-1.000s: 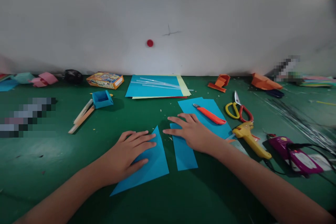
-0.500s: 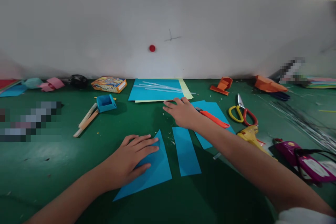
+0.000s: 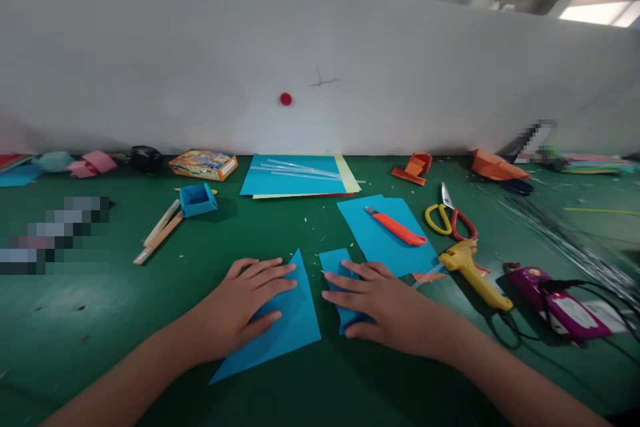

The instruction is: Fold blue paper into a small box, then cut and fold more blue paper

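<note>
My left hand (image 3: pixel 253 303) lies flat with fingers spread on a blue paper triangle (image 3: pixel 295 327). Across a narrow blue paper strip (image 3: pixel 333 258) rests my right hand (image 3: pixel 373 303), its fingers apart and covering much of the strip. The two papers lie side by side with a thin green gap between them. Just beyond my right hand, an orange utility knife (image 3: pixel 400 229) sits on larger blue paper sheets (image 3: pixel 367 213). A yellow glue gun (image 3: pixel 473 273) lies to the right, its clear glue stick pointing towards those sheets.
Scissors (image 3: pixel 453 217) and a purple device with cords (image 3: pixel 555 303) lie at right. Stacked paper (image 3: pixel 295 177) with clear sticks is at the back, near a small box (image 3: pixel 204 165). A folded blue paper tray (image 3: pixel 199 200) stands left. A white partition (image 3: pixel 200 53) borders the table.
My right hand has come back from beyond the papers and settled onto the narrow blue strip. My left hand stays on the triangle. The view has shifted slightly.
</note>
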{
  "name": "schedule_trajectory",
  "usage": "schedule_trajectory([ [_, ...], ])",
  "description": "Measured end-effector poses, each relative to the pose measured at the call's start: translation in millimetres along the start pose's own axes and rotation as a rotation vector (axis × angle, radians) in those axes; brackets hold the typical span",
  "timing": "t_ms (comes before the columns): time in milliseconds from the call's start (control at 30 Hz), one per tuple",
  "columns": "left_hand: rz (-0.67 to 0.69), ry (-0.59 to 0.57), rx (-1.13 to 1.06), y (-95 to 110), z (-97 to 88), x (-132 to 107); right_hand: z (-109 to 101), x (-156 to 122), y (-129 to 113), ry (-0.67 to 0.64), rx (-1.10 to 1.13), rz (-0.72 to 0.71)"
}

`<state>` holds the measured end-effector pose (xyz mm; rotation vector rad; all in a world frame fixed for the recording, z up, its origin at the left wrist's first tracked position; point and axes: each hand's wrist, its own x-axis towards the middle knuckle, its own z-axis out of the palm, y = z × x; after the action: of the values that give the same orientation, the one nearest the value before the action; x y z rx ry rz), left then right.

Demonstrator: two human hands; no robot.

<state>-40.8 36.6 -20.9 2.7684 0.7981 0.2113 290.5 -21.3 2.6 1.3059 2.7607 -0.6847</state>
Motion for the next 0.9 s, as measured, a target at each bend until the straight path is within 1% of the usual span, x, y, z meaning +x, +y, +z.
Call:
schedule_trajectory([
  [133,-0.016,-0.031,0.018,0,-1.4,0,3,-1,1,0.051,-0.017,-0.057],
  [233,-0.009,-0.03,0.022,-1,-1.4,0,1,3,7,0.125,-0.058,-0.097],
  [367,0.01,-0.011,0.011,-1,-0.6,-1,-15,6,15,0.218,-0.157,-0.069],
  [400,0.011,-0.005,0.007,-1,-0.4,0,-21,7,15,0.241,-0.179,-0.052],
  [500,0.007,0.01,-0.003,-1,-0.4,0,-37,8,13,0.345,-0.191,-0.067],
  [567,0.018,0.025,-0.001,0,-1.0,0,-41,10,12,0.423,-0.193,-0.074],
  [633,0.058,0.04,0.005,1,-1.9,0,-38,13,12,0.462,-0.194,-0.051],
  [700,0.107,0.049,0.012,2,-2.9,0,-31,17,17,0.421,-0.183,-0.009],
  [800,0.147,0.039,0.036,5,-3.6,0,-18,22,28,0.271,-0.156,0.038],
  [867,0.159,0.035,0.04,6,-3.4,0,-12,23,35,0.201,-0.136,0.04],
  [900,0.164,0.037,0.035,6,-3.2,1,-10,23,38,0.185,-0.125,0.032],
])
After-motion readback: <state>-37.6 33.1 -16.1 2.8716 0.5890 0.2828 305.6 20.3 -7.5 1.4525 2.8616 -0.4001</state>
